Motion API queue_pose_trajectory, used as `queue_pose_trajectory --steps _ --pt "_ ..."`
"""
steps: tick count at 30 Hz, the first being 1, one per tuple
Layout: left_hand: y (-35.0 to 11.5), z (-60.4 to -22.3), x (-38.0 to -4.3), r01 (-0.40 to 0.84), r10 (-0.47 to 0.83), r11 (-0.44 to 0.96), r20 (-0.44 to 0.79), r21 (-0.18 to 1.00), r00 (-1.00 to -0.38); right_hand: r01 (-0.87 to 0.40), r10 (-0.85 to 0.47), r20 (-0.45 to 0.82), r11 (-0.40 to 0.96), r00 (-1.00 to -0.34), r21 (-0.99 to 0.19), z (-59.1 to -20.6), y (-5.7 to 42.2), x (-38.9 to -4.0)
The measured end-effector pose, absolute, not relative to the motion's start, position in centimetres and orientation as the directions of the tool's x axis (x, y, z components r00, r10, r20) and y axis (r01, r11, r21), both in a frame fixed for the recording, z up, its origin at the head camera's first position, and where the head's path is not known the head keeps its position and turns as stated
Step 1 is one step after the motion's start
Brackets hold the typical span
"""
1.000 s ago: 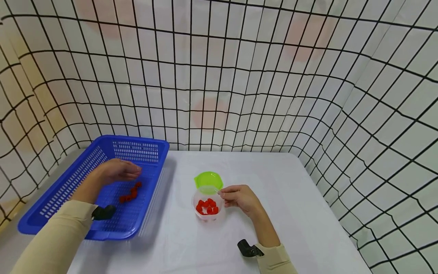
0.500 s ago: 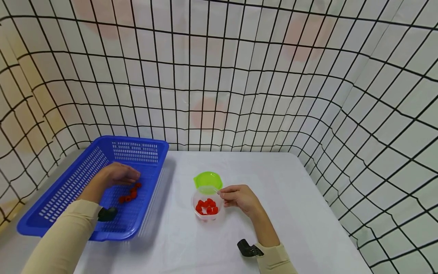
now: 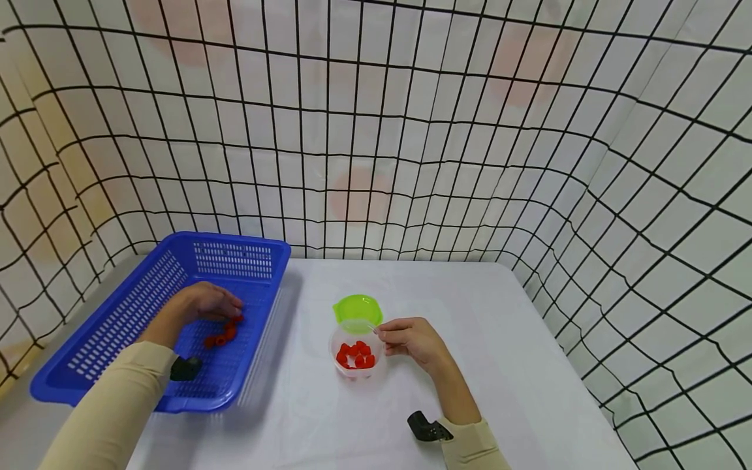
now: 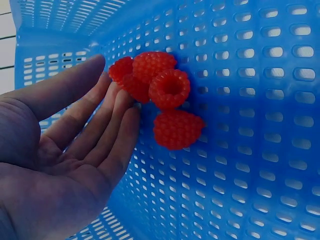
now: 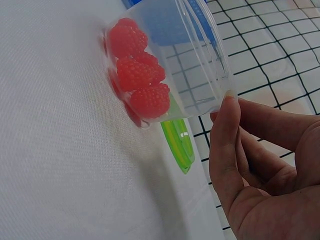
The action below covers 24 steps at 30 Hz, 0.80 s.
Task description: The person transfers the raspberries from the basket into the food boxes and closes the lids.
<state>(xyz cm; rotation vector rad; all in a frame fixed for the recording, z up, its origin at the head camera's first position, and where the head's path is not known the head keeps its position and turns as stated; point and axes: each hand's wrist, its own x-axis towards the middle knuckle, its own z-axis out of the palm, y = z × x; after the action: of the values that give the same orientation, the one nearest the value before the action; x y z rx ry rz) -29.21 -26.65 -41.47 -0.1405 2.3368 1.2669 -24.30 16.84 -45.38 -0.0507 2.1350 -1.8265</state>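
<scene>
My left hand [image 3: 208,301] reaches down into the blue basket [image 3: 273,261], beside a cluster of several red raspberries [image 3: 220,339]. In the left wrist view its fingers are fairly straight, with the thumb apart from them. The fingertips are at or against the far raspberries [image 4: 121,69]; nothing is held between thumb and fingers. My right hand [image 3: 414,339] pinches the rim of a clear plastic container [image 5: 200,92] between thumb and fingers. Several raspberries [image 5: 137,72] lie in the bottom of that container, which rests on the white table.
A green lid [image 3: 358,308] lies on the table [image 3: 458,294] just behind the container. White walls covered by a black grid net [image 3: 411,156] stand at the back and both sides. The basket's high walls surround the left hand.
My left hand has lowered into the basket, bringing its fingertips to the far raspberries. The right hand and the container have stayed in place.
</scene>
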Motion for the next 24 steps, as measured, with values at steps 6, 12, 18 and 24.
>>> queue_pose_trajectory --steps 6,12,18,24 --pt "-26.46 -41.62 -29.24 -0.294 0.114 0.602 -0.445 0.743 -0.888 0.174 -0.254 -0.21 0.157 -0.944 -0.972 -45.44 16.98 -24.28" --pt "-26.17 -41.7 -29.29 -0.298 0.098 0.615 -0.446 0.73 -0.89 0.174 -0.256 -0.208 0.152 -0.944 -0.973 -45.41 16.97 -24.28" --pt "-26.11 -41.69 -29.31 -0.295 0.09 0.63 -0.445 0.718 -0.891 0.172 -0.256 -0.207 0.153 -0.944 -0.973 -45.48 17.03 -24.33" --pt "-26.07 -41.66 -29.24 -0.315 0.054 0.63 -0.444 0.71 -0.895 0.168 -0.254 -0.204 0.157 -0.945 -0.973 -45.45 17.02 -24.32"
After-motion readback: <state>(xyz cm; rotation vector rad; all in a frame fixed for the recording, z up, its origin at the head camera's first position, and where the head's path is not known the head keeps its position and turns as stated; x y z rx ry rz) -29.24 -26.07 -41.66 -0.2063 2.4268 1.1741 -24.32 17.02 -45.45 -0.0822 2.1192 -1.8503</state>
